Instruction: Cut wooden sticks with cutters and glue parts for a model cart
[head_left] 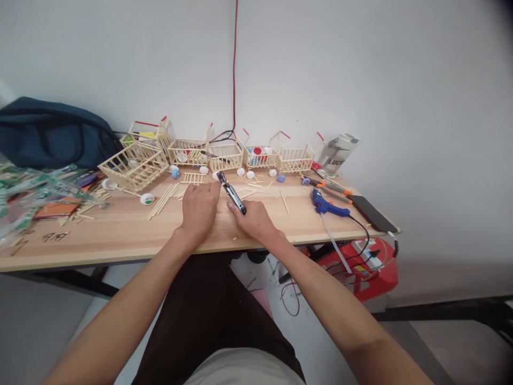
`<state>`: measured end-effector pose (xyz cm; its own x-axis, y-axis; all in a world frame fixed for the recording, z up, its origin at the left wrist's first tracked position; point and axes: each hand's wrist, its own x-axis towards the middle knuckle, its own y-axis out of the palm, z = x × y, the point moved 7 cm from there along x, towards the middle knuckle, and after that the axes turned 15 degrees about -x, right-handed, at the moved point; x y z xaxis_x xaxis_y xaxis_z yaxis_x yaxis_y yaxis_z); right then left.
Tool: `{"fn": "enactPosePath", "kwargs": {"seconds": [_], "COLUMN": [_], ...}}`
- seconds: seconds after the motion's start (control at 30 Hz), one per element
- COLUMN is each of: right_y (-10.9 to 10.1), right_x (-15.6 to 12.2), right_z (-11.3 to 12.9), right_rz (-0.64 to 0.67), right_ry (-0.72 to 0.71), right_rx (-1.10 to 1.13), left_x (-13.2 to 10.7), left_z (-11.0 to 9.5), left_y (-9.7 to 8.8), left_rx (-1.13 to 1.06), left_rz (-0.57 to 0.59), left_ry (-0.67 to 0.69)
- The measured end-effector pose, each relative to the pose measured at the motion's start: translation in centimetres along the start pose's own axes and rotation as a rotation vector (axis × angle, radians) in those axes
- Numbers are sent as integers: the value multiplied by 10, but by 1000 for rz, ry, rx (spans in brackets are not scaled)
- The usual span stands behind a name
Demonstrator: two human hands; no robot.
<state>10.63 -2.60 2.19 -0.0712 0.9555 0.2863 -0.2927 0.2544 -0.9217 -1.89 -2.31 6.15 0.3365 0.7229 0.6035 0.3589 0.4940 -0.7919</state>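
Note:
My right hand [256, 219] is wrapped round a silver-and-black hand tool [232, 193], slim and jointed like multi-tool pliers. Its head points up and left, close to the fingertips of my left hand [200, 206]. That hand is closed, back upward, over the table; what its fingers pinch, if anything, is hidden. Just beyond it lies a small ladder-like stick frame [193, 178]. A bundle of thin wooden sticks [163, 201] rests to its left. Short stick pieces [252, 191] are scattered past the tool.
Several small stick-built carts [134, 166] with bottle-cap wheels line the wall. On the right are a blue glue gun [328, 205], orange-handled tools [334, 192], a black phone-like slab [372, 213] and a LUCKY carton [339, 155]. Plastic bags [36, 198] and a blue bag [56, 133] crowd the left.

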Motion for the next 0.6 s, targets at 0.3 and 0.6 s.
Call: {"fn": "enactPosePath", "kwargs": {"seconds": [0.3, 0.6], "right_y": [15, 30], "right_x": [-9, -9], "right_z": [-29, -45], "right_rz": [29, 25], "right_ry": [199, 263], "right_rx": [758, 1271], "left_x": [-7, 11], "left_z": [47, 117], "left_y": [5, 14], "left_rx": [-234, -374], "left_rz": [-39, 134], "left_ry": [-334, -471]}}
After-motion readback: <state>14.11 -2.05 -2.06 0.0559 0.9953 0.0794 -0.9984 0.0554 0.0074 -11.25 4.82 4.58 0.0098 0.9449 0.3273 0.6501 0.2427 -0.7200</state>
